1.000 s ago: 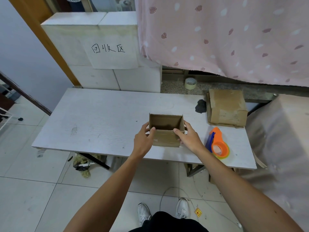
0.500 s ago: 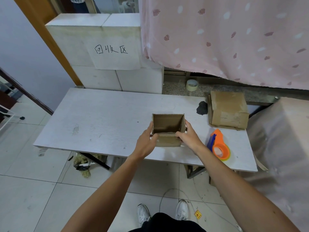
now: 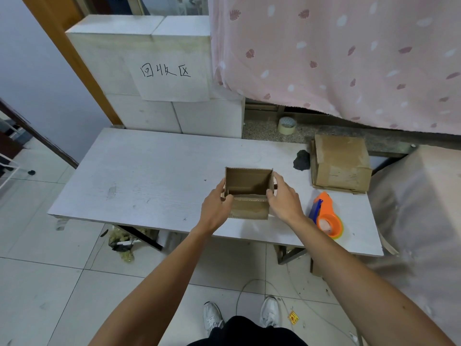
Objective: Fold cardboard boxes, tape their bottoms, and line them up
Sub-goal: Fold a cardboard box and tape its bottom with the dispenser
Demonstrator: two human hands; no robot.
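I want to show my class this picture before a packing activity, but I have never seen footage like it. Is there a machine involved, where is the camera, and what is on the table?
There is no machine here. The camera is worn on a person's head and looks forward and down, so you see roughly what that person sees. Their left hand and right hand grip the two sides of a small cardboard box, which stands open side up on the white table. To its right lies an orange tape dispenser. Farther back is a stack of flattened cardboard boxes, with a black lump beside it that I cannot identify. A roll of tape sits on the stone ledge behind the table. The hands touch only the open box.
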